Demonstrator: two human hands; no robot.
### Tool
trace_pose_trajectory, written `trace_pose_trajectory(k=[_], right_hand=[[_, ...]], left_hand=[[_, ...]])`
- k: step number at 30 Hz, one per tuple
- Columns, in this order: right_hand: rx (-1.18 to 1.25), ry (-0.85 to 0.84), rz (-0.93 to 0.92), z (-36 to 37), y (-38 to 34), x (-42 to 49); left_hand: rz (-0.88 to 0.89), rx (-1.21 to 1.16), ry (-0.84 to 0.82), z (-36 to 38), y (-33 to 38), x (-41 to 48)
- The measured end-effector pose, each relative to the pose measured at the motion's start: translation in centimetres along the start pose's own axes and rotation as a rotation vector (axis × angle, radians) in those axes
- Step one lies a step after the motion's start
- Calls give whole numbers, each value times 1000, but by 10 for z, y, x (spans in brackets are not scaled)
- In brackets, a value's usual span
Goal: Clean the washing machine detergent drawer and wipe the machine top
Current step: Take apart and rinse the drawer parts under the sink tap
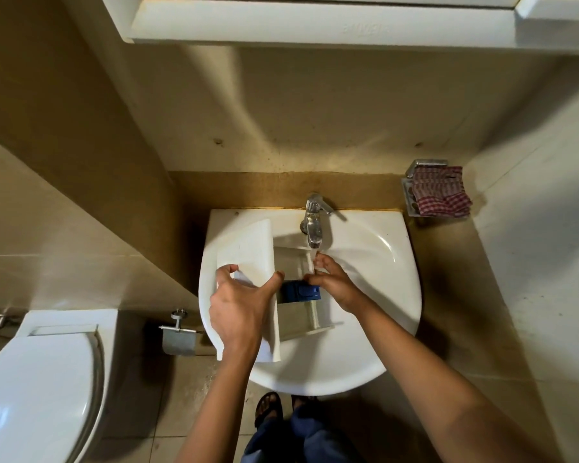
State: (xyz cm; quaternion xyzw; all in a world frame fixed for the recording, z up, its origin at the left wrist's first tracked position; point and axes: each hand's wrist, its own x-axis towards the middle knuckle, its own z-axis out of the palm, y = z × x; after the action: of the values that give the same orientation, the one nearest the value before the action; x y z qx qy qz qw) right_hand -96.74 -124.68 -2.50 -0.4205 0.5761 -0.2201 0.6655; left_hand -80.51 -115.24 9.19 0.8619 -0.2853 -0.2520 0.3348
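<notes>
Under tap [315, 228], drawer [244, 245] in left hand [238, 309], seemingly right hand [335, 284] too.

Detergent drawer [291, 262] in sink [391, 295], left hand [238, 305] gripping its front panel, right hand [331, 282] under running tap [315, 225]

The detergent drawer [244, 248] is white plastic. Its front panel is smooth and matt, and its compartments look duller and greyish. The blue insert [298, 290] in it is slightly shiny plastic. The sink [381, 262] is glossy white ceramic that catches highlights. The tap [315, 225] is polished chrome metal. A checked cloth [440, 195] looks like soft woven fabric. The toilet lid [37, 389] is smooth, glossy white. The paper holder [178, 342] is dull brushed metal. The wall tiles [281, 111] are matt beige, blotched and scuffed.
</notes>
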Motion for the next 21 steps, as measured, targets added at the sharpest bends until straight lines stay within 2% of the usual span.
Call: trace_pose_trajectory(k=[2,5,13,15,18,21], right_hand=[[14,-18,1,0,-2,0],[5,1,4,-4,-8,0],[-500,114,-88,-21,-34,12],[-655,166,-127,-21,-41,10],[-852,330,-172,-19,-46,6],[-784,304,-188,-16,-41,9]], left_hand=[[-28,-20,15,-5,-2,3],[-173,-123,10,-10,-13,9],[-476,-509,-12,12,-55,-11],[-513,-586,-10,20,-60,-18],[-576,-719,-9,31,-63,-24],[-528,-778,-76,40,-70,-31]])
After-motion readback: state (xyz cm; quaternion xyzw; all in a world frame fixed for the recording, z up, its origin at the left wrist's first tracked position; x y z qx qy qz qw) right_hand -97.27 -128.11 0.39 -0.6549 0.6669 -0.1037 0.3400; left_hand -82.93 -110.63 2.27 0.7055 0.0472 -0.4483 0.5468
